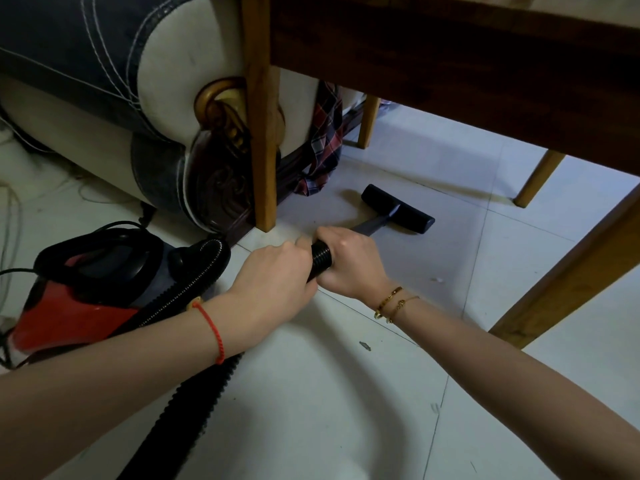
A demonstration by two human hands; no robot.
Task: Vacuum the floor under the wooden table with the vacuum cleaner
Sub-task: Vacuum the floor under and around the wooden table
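The red and black vacuum cleaner (86, 289) sits on the white tiled floor at the left. Its black ribbed hose (194, 386) runs under my left forearm up to my hands. My left hand (273, 282) and my right hand (349, 261) both grip the hose end, side by side. From there a short dark tube leads to the black floor nozzle (398, 209), which lies flat on the tiles under the wooden table (450, 64). The near left table leg (263, 150) stands just left of my hands.
A sofa arm (166, 81) with carved dark wood and gold trim stands left of the table leg. A plaid cloth (322, 143) hangs beside it. Other table legs (540, 178) stand at the right. Cables (10, 237) lie at the far left. Small debris (365, 345) dots the tiles.
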